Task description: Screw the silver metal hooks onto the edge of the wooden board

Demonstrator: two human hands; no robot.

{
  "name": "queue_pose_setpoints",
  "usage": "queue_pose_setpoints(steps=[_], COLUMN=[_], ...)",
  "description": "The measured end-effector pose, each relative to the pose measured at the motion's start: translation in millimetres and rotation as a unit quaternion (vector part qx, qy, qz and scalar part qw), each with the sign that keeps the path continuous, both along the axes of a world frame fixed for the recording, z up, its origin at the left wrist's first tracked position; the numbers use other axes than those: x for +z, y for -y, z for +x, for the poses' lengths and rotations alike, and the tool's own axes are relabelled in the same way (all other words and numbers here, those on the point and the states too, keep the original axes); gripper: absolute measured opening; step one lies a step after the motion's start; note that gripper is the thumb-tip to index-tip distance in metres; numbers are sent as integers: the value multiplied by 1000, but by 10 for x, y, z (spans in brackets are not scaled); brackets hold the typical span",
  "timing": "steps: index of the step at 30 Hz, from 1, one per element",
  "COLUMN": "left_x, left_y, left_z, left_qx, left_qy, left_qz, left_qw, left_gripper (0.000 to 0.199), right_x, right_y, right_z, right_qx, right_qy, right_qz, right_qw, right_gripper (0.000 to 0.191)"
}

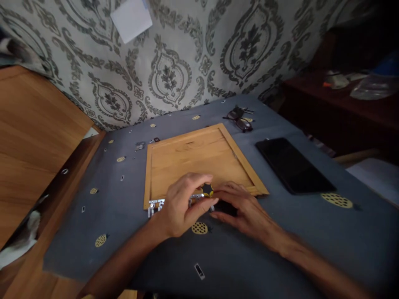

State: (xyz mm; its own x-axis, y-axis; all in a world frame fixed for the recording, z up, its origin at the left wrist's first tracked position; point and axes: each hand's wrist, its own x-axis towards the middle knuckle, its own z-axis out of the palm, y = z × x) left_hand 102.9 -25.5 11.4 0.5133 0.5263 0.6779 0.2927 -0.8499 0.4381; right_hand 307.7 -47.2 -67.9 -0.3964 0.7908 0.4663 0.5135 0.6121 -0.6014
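Note:
My left hand (183, 203) is over the near edge of a framed wooden panel (193, 153), its thumb and forefinger curled around a small black-and-yellow piece with a star-like end (207, 190). Opposite it, my right hand (243, 207) has its fingers drawn together. Its fingertips meet the same piece's side. What the right fingers pinch, if anything, is hidden. Silver metal fittings, hinge-like in shape (156, 205), sit along the panel's near edge, partly covered by my left hand.
A black phone or tablet (294, 165) lies right of the panel. Dark glasses (239, 118) rest behind it, and small metal bits (140, 146) lie left of its far corner. A patterned grey cloth (124, 261) covers the table. A patterned wall (199, 62) rises at the back.

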Motion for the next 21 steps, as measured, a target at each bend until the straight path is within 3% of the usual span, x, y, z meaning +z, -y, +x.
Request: queue_pose_setpoints(steps=[4,7,10,13,18,21], left_x=[30,-3,-71,-129,-136,-104], left_y=[-10,-7,-13,-33,-46,-37], left_z=[21,-10,-64,-106,-130,-123], left_qx=[-8,21,64,58,14,25], left_qy=[-14,-33,-11,39,20,5], left_qz=[7,-2,-67,-121,-77,-74], left_qw=[1000,999,996,990,997,997], left_gripper=[24,22,33,49,57,54], right_x=[-21,-13,9,32,71,66], right_y=[-12,3,24,32,45,48], right_z=[-3,-5,-5,-6,-13,-12], right_qx=[3,11,7,10,17,18], right_qy=[-11,-4,0,1,-8,-11], right_qz=[-8,-21,-55,-87,-101,-97], right_qw=[1000,1000,998,996,995,995], right_gripper=[28,27,29,31,30,31])
